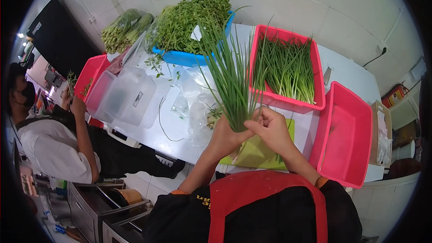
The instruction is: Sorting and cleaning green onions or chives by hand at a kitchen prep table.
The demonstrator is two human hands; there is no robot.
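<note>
A bunch of long green onions [233, 87] stands upright in my left hand [224, 135], which is wrapped round its lower part. Pale stem ends poke out below that grip. At the bunch's right edge, my right hand [270, 128] has its thumb and curled fingers pinched on a few strands; the fingertips partly hide them. Beneath both hands lies a yellow-green cutting board [263, 157]. Beyond them, a pink tub [287, 104] holds many green onions [290, 67] laid side by side. To the right is another pink tub [351, 141] with a few stray strands.
A crumpled clear plastic bag [199, 118] lies left of the bunch. Farther back are a blue tub [185, 59] heaped with leafy herbs [199, 20] and bagged green vegetables [125, 30]. Translucent containers [125, 98] sit left; a co-worker [57, 141] stands beyond, handling stems.
</note>
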